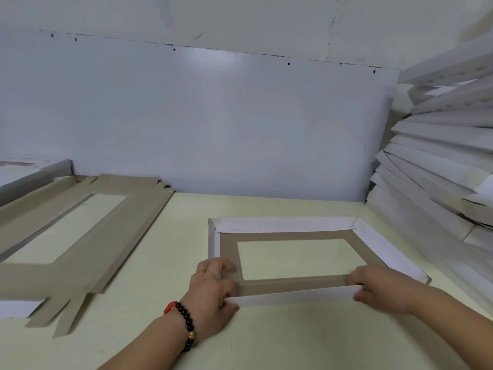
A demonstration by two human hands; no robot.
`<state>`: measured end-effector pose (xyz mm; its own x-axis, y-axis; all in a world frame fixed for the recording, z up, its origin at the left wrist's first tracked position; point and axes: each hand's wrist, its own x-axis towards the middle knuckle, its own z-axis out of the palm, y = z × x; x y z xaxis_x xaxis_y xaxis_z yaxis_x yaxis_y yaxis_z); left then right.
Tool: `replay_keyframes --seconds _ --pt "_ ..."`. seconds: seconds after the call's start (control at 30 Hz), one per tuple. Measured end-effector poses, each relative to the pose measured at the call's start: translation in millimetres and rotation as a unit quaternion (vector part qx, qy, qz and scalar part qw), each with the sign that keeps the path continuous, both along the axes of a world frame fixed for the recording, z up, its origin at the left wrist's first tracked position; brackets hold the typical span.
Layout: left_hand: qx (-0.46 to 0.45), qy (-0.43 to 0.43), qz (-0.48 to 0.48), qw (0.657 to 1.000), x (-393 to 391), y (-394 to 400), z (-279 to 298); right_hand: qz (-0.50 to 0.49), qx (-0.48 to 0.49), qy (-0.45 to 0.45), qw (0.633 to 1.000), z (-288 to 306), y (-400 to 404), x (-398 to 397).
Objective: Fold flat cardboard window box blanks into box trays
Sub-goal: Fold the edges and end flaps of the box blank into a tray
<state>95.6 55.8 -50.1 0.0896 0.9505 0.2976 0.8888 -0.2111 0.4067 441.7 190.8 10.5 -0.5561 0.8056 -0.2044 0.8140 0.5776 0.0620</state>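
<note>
At nine o'clock lie flat blanks (80, 220) on the table (165, 263). The left hand (213, 292) pinches the box tray (293, 263) at its near wall's left end; the right hand (378, 287) pinches the right end. At three o'clock stands a stack of trays (440, 156).

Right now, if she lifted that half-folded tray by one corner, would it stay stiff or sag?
Probably sag a little: the tray is a thin cardboard frame around a big window. Its raised walls likely stiffen it somewhat. The near wall probably isn't locked, since both the left hand and right hand grip it.
</note>
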Motion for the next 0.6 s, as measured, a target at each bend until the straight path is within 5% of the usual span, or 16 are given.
replay_keyframes --seconds 0.27,0.6 --pt "0.026 -0.053 -0.004 0.998 6 -7 -2 0.001 -0.061 0.092 0.994 -10 -10 -43" --pt "0.028 -0.069 -0.011 0.997 8 -10 -1 0.05 -0.076 0.05 0.995 -8 -17 -75"
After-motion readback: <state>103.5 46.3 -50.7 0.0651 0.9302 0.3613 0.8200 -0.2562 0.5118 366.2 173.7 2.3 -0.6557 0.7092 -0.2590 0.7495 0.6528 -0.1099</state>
